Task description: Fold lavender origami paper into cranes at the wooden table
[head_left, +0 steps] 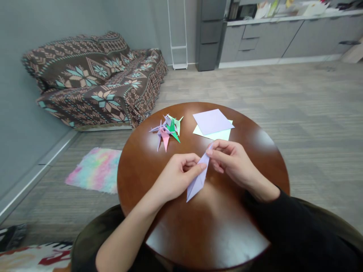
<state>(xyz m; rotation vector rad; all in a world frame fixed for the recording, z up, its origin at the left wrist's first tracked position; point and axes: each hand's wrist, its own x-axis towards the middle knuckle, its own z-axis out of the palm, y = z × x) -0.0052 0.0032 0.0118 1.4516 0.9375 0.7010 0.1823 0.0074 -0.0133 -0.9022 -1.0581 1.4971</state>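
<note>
A folded lilac origami paper [197, 184], long and narrow with pointed ends, is held up between my two hands over the round table. My left hand [181, 172] grips its middle, thumb on the near face and fingers behind. Near the upper tip, my right hand [231, 158] pinches the paper between thumb and index finger, the other fingers curled. Beyond my left hand lies a cluster of folded paper cranes [168, 130] in pink, green and lilac. Past my right hand, a flat lilac paper sheet [214, 121] rests on a pale green sheet [222, 135].
The brown round table [181, 241] has a glossy top. A sofa [99, 79] under a patterned cover stands at the back left, with a fluffy pastel rug [96, 170] in front. Grey cabinets [263, 41] and a tall grey fridge [210, 34] line the far wall.
</note>
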